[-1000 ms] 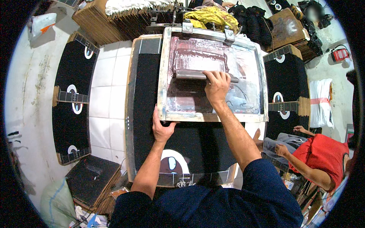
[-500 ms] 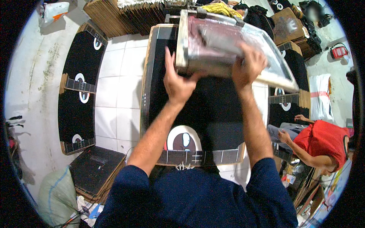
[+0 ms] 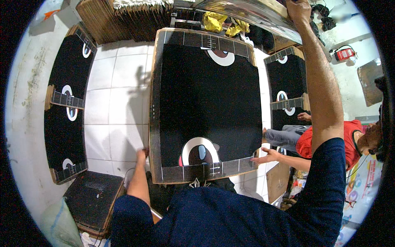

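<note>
Before me lies a wide board (image 3: 154, 82) covered with black cloth (image 3: 210, 94), with a white-ringed cartoon eye (image 3: 189, 148) printed at the near end and another eye (image 3: 224, 59) at the far end. My left hand (image 3: 142, 155) is closed at the board's near left edge, its fingertips partly hidden. Up at the top right, my right hand (image 3: 299, 12) is raised and closed on the near side of a wooden screen-printing frame (image 3: 255, 15), which is tilted up and cut off by the picture's edge.
A co-worker in a red shirt (image 3: 302, 142) sits on the right, a hand (image 3: 267, 156) at the board's right edge. Similar black-clothed boards stand left (image 3: 66, 136) and right (image 3: 288, 74). Stacked cardboard sheets (image 3: 135, 24) and yellow cloth (image 3: 214, 21) lie behind.
The printing frame has been lifted off the black cloth, up and away to the top right with my right hand. My left hand has let go of it and moved to the board's near left edge.
</note>
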{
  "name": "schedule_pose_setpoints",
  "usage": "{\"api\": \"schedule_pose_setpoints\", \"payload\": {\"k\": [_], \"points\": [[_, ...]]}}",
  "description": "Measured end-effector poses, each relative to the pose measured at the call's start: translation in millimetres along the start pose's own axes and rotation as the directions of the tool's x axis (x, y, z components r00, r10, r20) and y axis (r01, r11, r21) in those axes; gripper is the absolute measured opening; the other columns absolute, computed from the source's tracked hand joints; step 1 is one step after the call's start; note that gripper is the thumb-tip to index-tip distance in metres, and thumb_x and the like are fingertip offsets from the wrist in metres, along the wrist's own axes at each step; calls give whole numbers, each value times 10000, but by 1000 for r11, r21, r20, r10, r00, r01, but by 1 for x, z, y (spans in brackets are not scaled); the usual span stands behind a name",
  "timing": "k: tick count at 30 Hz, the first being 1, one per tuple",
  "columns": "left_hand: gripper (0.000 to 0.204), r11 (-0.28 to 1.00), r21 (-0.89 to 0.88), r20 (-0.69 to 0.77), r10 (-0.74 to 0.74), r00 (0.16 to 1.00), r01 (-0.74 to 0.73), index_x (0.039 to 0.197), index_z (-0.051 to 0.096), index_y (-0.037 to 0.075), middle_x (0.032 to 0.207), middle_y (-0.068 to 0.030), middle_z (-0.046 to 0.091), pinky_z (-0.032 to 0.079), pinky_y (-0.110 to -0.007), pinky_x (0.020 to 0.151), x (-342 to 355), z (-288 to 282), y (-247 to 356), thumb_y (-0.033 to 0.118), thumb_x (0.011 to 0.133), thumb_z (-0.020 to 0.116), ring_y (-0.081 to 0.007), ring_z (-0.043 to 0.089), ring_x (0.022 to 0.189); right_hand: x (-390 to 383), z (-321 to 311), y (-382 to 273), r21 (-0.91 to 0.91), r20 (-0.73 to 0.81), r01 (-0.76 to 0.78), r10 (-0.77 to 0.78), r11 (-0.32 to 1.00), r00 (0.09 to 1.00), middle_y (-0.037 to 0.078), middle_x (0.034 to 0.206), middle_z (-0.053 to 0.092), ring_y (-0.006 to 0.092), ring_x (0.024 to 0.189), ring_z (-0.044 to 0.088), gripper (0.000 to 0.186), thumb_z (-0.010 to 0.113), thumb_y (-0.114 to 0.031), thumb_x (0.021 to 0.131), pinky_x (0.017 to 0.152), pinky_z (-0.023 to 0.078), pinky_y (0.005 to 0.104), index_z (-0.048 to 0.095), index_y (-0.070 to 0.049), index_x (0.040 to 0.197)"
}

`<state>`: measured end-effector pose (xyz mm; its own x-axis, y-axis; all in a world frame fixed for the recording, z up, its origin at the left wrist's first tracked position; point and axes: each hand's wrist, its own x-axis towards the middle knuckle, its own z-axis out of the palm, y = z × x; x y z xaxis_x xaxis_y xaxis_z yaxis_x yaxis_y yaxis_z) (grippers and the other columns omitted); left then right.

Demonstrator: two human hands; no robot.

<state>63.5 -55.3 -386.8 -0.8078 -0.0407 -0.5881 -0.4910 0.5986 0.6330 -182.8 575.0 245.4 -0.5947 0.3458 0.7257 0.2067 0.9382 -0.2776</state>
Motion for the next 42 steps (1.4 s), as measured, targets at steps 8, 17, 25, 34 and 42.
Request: {"api": "schedule_pose_setpoints", "payload": {"k": [8,17,25,34,42], "points": [[384,994,31,-150,107,983,-104,1257,660,39,1075,-221,710,541,-485,802,-110,46,-41,309,984,633,-365,694,919,41,9,15,120,5,10,-10,993,1000,117,1154,755,207,999,699,510,814,-169,868,890,553,351,660,-64,1343],[425,886,417,-400,379,835,-202,1332,615,64,1117,-206,713,552,-492,814,-113,39,-34,265,959,614,-391,695,980,102,32,108,-103,19,112,-111,988,994,129,1283,721,287,1181,683,777,805,-615,790,1038,503,399,652,-174,1411],[241,950,227,-343,-127,931,214,1091,751,29,957,-244,744,534,-521,777,-118,-17,-67,212,957,669,-433,700,905,100,35,106,-84,63,151,-145,985,987,131,1271,726,291,1167,688,699,765,-538,845,1029,509,402,626,-201,1441],[410,993,113,-645,106,757,-43,918,749,-45,793,-240,712,512,-452,671,-81,-90,61,359,885,813,-338,667,685,63,29,39,190,-83,157,-143,969,986,133,1099,750,237,982,687,470,825,-147,832,893,543,376,684,-40,1267],[309,761,333,-797,542,265,-556,761,600,-21,693,-157,590,443,-401,587,-93,-175,318,175,921,779,-272,526,594,56,8,22,156,101,-144,129,977,986,189,1133,739,311,1043,706,440,774,-260,890,914,539,425,688,-78,1281]]}}
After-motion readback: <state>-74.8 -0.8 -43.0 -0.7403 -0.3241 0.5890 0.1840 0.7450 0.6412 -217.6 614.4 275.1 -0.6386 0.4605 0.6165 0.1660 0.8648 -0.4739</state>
